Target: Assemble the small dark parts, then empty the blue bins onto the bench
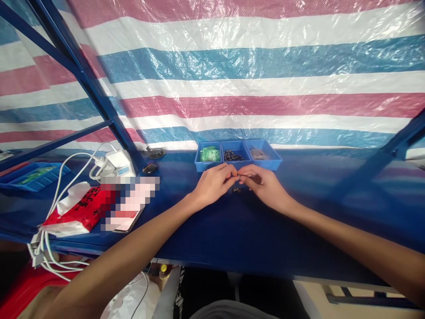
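Head view, hands: left hand (215,185) and right hand (262,186) meet, thumbs and forefingers pinching a small part (238,176);
Part's lie: between the fingertips, above the blue table (212,239); direction and long axis too small to tell;
Hidden: fingers cover most of it; tiny pieces (237,190) below are indistinct;
Around: three-section tray (204,167) just behind, its front partly blocked by the hands; red tissue pack (83,210) leftward

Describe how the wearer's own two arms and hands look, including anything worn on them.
The left hand and right hand are ungloved. Both slender forearms, left and right, are bare, with no sleeve, watch or bracelet visible. No rings or markings can be made out. Plain grey cloth, probably a top, shows at the bottom edge.
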Action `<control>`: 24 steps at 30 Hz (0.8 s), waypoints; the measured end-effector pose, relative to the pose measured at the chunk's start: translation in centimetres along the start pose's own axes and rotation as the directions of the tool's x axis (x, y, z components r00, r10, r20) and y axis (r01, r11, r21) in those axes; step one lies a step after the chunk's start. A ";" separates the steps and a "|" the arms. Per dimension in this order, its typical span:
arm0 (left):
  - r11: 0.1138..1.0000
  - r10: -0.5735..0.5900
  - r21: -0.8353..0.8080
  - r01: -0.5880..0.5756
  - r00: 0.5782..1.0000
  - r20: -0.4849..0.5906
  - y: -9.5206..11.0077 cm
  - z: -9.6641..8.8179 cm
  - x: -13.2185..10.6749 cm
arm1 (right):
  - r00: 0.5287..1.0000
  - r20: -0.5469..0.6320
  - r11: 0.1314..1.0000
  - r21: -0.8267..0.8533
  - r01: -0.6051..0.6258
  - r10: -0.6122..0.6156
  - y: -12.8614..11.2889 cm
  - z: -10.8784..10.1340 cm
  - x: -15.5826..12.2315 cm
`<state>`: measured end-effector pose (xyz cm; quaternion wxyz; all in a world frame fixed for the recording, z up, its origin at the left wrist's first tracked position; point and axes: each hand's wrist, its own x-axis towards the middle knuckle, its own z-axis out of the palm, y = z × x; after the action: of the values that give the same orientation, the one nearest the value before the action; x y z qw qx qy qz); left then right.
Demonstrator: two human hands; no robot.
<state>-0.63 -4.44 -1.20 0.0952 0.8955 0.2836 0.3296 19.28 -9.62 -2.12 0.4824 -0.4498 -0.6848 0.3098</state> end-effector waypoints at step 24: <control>1.000 0.026 0.000 -0.026 0.999 0.038 0.7 -0.2 -0.2 | 0.999 0.032 0.999 0.014 -0.040 0.039 0.1 -0.3 0.5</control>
<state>-0.55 -5.15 -0.89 0.0961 0.9053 0.2700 0.3135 19.56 -9.09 -1.94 0.4684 -0.4547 -0.6813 0.3312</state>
